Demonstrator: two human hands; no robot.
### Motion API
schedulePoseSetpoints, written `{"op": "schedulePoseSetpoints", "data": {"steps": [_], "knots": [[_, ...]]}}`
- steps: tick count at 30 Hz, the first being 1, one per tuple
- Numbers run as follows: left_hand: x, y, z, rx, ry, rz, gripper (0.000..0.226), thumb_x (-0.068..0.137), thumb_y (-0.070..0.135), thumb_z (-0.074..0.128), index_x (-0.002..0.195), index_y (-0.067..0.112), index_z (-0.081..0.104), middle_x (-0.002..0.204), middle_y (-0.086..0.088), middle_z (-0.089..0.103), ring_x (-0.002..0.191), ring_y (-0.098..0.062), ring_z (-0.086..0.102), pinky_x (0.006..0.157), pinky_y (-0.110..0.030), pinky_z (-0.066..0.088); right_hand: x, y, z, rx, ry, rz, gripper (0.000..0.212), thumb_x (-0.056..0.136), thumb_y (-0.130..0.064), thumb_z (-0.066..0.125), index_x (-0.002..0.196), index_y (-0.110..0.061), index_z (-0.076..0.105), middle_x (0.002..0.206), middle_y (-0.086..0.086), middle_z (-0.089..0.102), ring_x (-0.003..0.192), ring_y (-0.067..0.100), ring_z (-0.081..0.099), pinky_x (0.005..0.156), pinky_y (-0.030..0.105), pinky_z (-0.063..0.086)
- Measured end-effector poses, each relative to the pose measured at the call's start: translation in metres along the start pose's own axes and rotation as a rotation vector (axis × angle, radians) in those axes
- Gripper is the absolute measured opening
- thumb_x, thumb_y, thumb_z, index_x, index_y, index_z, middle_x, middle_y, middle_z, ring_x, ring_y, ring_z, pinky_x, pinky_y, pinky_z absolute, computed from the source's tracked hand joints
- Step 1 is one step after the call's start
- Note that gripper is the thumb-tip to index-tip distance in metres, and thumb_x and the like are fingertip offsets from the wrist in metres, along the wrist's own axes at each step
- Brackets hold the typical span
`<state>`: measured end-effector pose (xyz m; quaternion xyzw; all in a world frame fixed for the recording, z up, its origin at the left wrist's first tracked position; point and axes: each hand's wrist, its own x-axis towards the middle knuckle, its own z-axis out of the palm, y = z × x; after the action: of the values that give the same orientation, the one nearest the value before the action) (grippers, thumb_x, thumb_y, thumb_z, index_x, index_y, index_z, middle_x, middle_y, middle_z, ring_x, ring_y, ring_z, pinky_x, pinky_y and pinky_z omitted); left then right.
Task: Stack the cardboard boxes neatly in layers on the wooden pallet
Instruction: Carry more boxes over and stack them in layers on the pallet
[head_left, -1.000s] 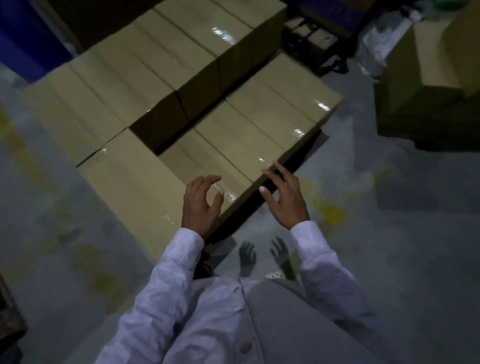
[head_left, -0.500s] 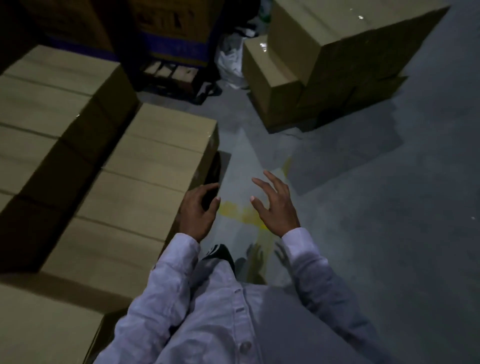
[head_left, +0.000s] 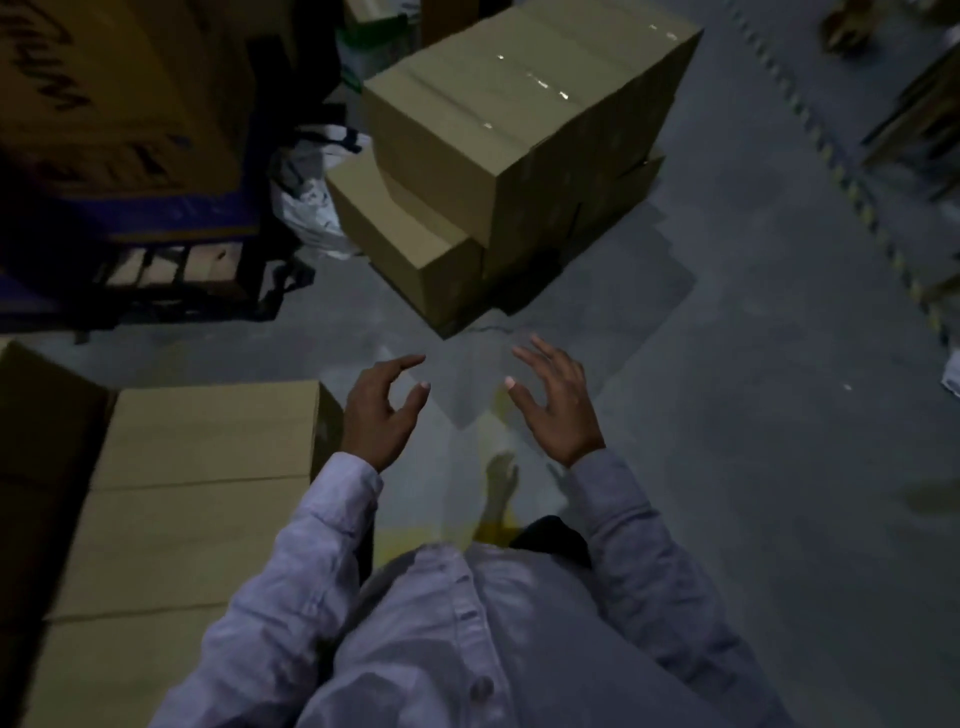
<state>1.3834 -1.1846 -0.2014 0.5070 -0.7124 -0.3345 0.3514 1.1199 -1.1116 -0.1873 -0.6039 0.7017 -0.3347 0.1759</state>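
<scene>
As the head view shows it: a person stands over a grey floor, both hands raised in front, nothing carried.
Left hand: fingers loosely curled, thumb and forefinger apart, empty; it hangs just beside the corner of the stacked row.
Right hand: fingers spread apart, empty, palm down over the floor.
Stacked row: plain boxes at lower left, tops level, edges touching, probably laid so to give a flat layer; the pallet beneath cannot be seen.
Loose boxes: one big box on a lower box, ahead of the hands, well apart from the row; probably the supply.
Printed cartons: upper left, on their own slatted pallet.
White bag: between cartons and loose boxes.
Step in hand: judged a reach toward the next box, hands readied either side.
</scene>
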Motion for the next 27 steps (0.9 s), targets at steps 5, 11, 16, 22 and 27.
{"op": "schedulePoseSetpoints", "data": {"steps": [5,11,16,22,27], "knots": [[0.116,-0.008,0.050,-0.009,-0.038,0.019,0.036,0.100,0.041,0.070,0.134,0.030,0.071,0.129,0.014,0.066,0.121,-0.014,0.062,0.103,-0.050,0.054,0.102,0.039,-0.005,0.072,0.065,0.032,0.049,0.105,-0.047,0.057,0.144,-0.018,0.067,0.153,0.008,0.057,0.140,0.027,0.052,0.117,0.017,0.024],[0.259,-0.022,0.136,-0.012,-0.029,-0.014,0.037,0.100,0.044,0.069,0.135,0.033,0.070,0.130,0.010,0.070,0.120,-0.015,0.064,0.099,-0.051,0.056,0.259,0.115,-0.018,0.116,-0.029,0.046,0.049,0.105,-0.050,0.056,0.150,-0.030,0.062,0.159,0.002,0.051,0.140,0.021,0.047,0.110,0.006,0.020],[0.382,0.000,0.173,0.011,0.045,0.015,0.037,0.101,0.044,0.067,0.135,0.028,0.070,0.128,0.004,0.071,0.118,-0.018,0.064,0.098,-0.042,0.055,0.414,0.157,-0.044,0.115,-0.025,0.038,0.047,0.107,-0.053,0.055,0.148,-0.031,0.064,0.154,0.000,0.056,0.144,0.025,0.047,0.117,0.030,0.030],[0.491,-0.020,0.194,0.068,0.155,-0.073,0.039,0.101,0.042,0.067,0.136,0.024,0.069,0.133,0.000,0.069,0.124,-0.022,0.063,0.103,-0.042,0.050,0.548,0.182,-0.032,0.162,-0.092,0.004,0.040,0.110,-0.042,0.060,0.147,-0.029,0.064,0.155,-0.004,0.055,0.144,0.019,0.041,0.119,0.045,0.041],[0.593,-0.066,0.227,0.083,0.131,-0.189,0.046,0.100,0.053,0.063,0.141,0.035,0.065,0.145,0.000,0.064,0.137,-0.023,0.056,0.114,-0.045,0.045,0.646,0.232,-0.007,0.204,-0.177,0.050,0.041,0.108,-0.046,0.060,0.148,-0.033,0.063,0.158,-0.006,0.053,0.147,0.016,0.039,0.118,0.052,0.042]]}}
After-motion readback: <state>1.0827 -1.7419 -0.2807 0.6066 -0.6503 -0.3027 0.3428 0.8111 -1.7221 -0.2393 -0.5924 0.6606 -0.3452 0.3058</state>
